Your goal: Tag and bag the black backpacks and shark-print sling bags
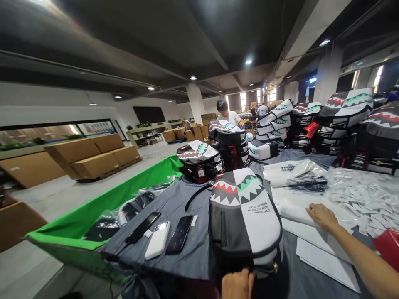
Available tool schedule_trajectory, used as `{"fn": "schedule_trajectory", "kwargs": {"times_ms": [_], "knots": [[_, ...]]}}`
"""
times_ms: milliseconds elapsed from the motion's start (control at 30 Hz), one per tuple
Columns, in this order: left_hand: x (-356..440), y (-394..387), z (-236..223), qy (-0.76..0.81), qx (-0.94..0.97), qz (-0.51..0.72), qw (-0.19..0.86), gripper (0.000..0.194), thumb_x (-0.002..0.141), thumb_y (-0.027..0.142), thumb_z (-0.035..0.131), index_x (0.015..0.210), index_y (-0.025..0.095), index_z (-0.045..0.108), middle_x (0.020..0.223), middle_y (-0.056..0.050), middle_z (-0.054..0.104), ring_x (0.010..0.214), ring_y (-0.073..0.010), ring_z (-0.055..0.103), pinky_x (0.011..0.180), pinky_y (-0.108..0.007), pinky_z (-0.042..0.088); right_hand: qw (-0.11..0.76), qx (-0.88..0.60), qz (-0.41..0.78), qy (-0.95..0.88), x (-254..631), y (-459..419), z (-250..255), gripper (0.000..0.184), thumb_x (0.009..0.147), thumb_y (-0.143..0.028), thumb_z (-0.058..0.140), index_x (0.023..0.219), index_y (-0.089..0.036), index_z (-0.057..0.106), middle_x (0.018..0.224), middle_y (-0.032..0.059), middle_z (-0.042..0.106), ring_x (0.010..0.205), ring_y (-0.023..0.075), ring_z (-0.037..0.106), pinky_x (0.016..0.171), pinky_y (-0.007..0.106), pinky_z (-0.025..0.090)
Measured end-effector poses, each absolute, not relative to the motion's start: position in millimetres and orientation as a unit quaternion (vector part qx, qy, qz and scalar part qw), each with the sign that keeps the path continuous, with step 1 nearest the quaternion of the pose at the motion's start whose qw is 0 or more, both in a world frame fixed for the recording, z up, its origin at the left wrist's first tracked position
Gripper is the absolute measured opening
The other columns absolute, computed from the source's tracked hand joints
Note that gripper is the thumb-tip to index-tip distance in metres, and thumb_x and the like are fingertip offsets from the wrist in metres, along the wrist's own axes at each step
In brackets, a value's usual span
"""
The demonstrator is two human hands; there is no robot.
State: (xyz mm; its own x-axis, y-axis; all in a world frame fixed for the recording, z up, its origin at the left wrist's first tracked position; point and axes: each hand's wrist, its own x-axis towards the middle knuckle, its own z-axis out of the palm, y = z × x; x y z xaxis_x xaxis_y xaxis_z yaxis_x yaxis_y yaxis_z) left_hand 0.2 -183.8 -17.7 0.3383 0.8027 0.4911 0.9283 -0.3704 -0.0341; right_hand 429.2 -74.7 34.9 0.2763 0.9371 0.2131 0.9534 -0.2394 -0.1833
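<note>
A black-and-white backpack [246, 216] with a shark-mouth print lies flat on the grey cloth-covered table [187, 203] in front of me. My left hand [238, 284] is at its near bottom edge, fingers curled on the bag's rim. My right hand [322, 216] reaches to the right and rests with fingers flat on a stack of white sheets [299, 207] beside the backpack.
Three phones [162, 236] lie left of the bag. A green bin [102, 216] holds bagged items. Stacks of the same backpacks [343, 120] stand at the back. Clear plastic bags [364, 195] lie right. A person [227, 114] works far off. Cardboard boxes [93, 160] sit on the floor.
</note>
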Motion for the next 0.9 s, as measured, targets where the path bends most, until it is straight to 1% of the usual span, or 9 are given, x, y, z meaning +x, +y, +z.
{"fn": "schedule_trajectory", "kwargs": {"times_ms": [67, 200, 300, 367, 433, 567, 733, 833, 900], "knots": [[13.3, -163.2, 0.1, -0.561, -0.801, -0.179, 0.110, 0.014, 0.092, 0.023, 0.066, 0.082, 0.024, 0.075, 0.062, -0.001, 0.073, 0.056, -0.0201, 0.071, 0.051, -0.025, 0.038, 0.132, -0.780, -0.028, -0.611, 429.4, -69.0, 43.1, 0.028, 0.089, -0.036, 0.046, 0.074, -0.020, 0.063, 0.085, 0.0138, 0.068, 0.086, 0.0299, 0.067, 0.077, 0.042, 0.051], [21.3, -145.8, 13.2, -0.562, -0.814, -0.133, 0.066, 0.021, 0.096, 0.029, 0.063, 0.080, 0.022, 0.074, 0.063, -0.003, 0.074, 0.058, -0.0205, 0.072, 0.049, -0.025, 0.034, 0.170, -0.752, -0.043, -0.635, 422.4, -98.9, 46.5, 0.028, 0.093, -0.038, 0.042, 0.094, -0.019, 0.062, 0.103, 0.0150, 0.067, 0.099, 0.0275, 0.063, 0.087, 0.040, 0.048], [7.9, -157.3, 1.7, -0.487, -0.853, -0.164, 0.088, 0.022, 0.097, 0.029, 0.059, 0.081, 0.021, 0.071, 0.055, -0.002, 0.070, 0.048, -0.0197, 0.068, 0.045, -0.026, 0.032, 0.210, -0.695, 0.084, -0.682, 404.7, -150.1, 24.2, 0.035, 0.096, -0.050, 0.042, 0.093, -0.022, 0.061, 0.090, 0.0066, 0.068, 0.083, 0.0207, 0.064, 0.077, 0.032, 0.050], [-5.2, -169.1, -3.6, -0.421, -0.878, -0.215, 0.076, 0.022, 0.100, 0.030, 0.053, 0.089, 0.021, 0.070, 0.054, 0.000, 0.067, 0.046, -0.0177, 0.067, 0.045, -0.026, 0.034, 0.242, -0.661, 0.184, -0.686, 390.2, -182.5, 4.6, 0.034, 0.091, -0.055, 0.052, 0.088, -0.023, 0.062, 0.081, 0.0026, 0.067, 0.073, 0.0190, 0.063, 0.069, 0.030, 0.049], [-16.3, -178.2, -1.0, -0.359, -0.897, -0.256, 0.037, 0.027, 0.103, 0.032, 0.045, 0.092, 0.021, 0.067, 0.055, 0.002, 0.066, 0.046, -0.0147, 0.066, 0.048, -0.025, 0.037, 0.268, -0.676, 0.207, -0.655, 378.6, -203.4, -8.9, 0.032, 0.082, -0.056, 0.062, 0.085, -0.024, 0.064, 0.080, 0.0019, 0.067, 0.070, 0.0194, 0.062, 0.066, 0.031, 0.049], [-26.8, -182.9, 19.5, -0.311, -0.912, -0.265, -0.041, 0.046, 0.107, 0.036, 0.035, 0.071, 0.022, 0.059, 0.051, 0.003, 0.060, 0.045, -0.0110, 0.061, 0.050, -0.023, 0.037, 0.274, -0.716, 0.186, -0.615, 369.9, -209.0, -8.4, 0.031, 0.073, -0.056, 0.066, 0.079, -0.025, 0.065, 0.078, 0.0014, 0.068, 0.068, 0.0198, 0.062, 0.063, 0.031, 0.048], [-40.3, -181.4, 35.8, -0.332, -0.907, -0.234, -0.108, 0.054, 0.108, 0.043, 0.032, 0.065, 0.021, 0.056, 0.048, 0.004, 0.056, 0.044, -0.0101, 0.056, 0.052, -0.023, 0.038, 0.225, -0.730, 0.182, -0.618, 373.8, -198.7, -1.1, 0.034, 0.077, -0.060, 0.057, 0.073, -0.027, 0.064, 0.074, 0.0003, 0.067, 0.065, 0.0195, 0.062, 0.058, 0.030, 0.044], [-48.7, -184.0, 42.3, -0.335, -0.902, -0.256, -0.090, 0.047, 0.107, 0.043, 0.036, 0.076, 0.021, 0.064, 0.056, 0.002, 0.062, 0.050, -0.0117, 0.061, 0.053, -0.023, 0.043, 0.211, -0.737, 0.189, -0.613, 379.3, -195.1, -5.5, 0.041, 0.079, -0.065, 0.052, 0.073, -0.027, 0.067, 0.074, 0.0009, 0.068, 0.065, 0.0200, 0.063, 0.059, 0.031, 0.044], [-47.1, -189.4, 44.9, -0.311, -0.898, -0.303, -0.066, 0.034, 0.105, 0.041, 0.043, 0.097, 0.021, 0.069, 0.078, -0.004, 0.072, 0.069, -0.0160, 0.069, 0.064, -0.026, 0.051, 0.212, -0.730, 0.202, -0.617, 383.1, -192.4, -5.2, 0.050, 0.079, -0.072, 0.048, 0.073, -0.027, 0.067, 0.076, 0.0016, 0.070, 0.067, 0.0206, 0.064, 0.061, 0.031, 0.046]]}}
